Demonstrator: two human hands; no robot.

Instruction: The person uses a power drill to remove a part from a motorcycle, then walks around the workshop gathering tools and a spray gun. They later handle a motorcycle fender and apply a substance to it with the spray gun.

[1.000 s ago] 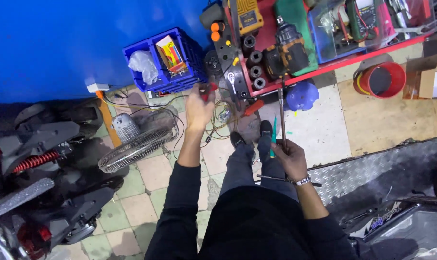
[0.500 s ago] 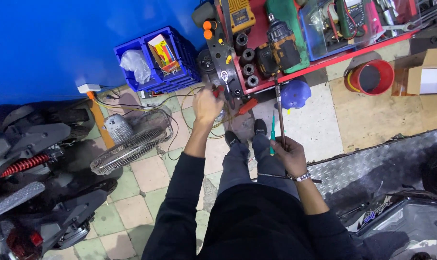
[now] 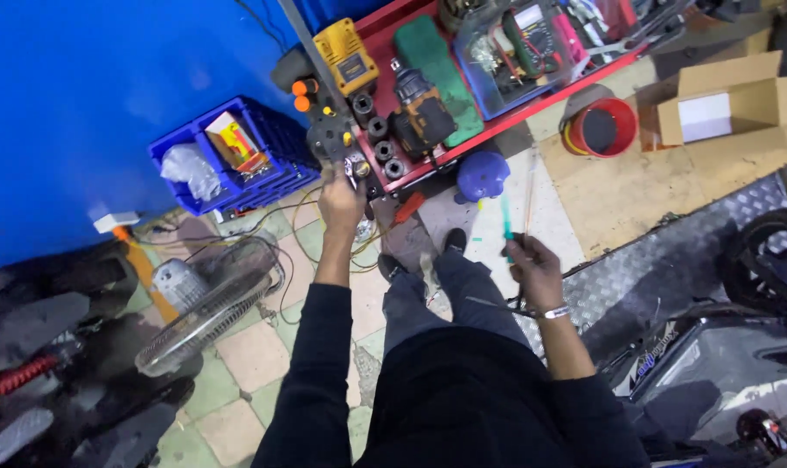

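The long thin tool with the green handle (image 3: 508,221) stands nearly upright in the person's right hand (image 3: 532,270), fingers curled round its lower end, the shaft blurred and pointing up toward the tray; it hangs over the pale floor just in front of the person's shoes (image 3: 419,251); a silver bracelet (image 3: 554,311) sits on that wrist; the left hand (image 3: 341,201) is stretched out to the near corner of the red tool tray (image 3: 497,121), fingers bunched at a small shiny metal part (image 3: 356,169) on the tray's edge, though whether they truly pinch it I cannot tell from here; beside that hand a row of black sockets (image 3: 378,143) lies on the tray, then a yellow and black cordless drill (image 3: 421,117) on a green pad (image 3: 437,65), a yellow battery pack (image 3: 346,56) further back, and a clear box (image 3: 519,48) of meters and bits; below the tray a blue round container (image 3: 483,176) rests on the floor, a red-handled tool (image 3: 408,208) near it; to the left a blue crate (image 3: 229,160) with bags and packets stands against the blue wall, a floor fan (image 3: 207,299) lying tilted on the tiles; off to the right, a red bucket (image 3: 597,128) and an open cardboard box (image 3: 727,100) on a wooden board
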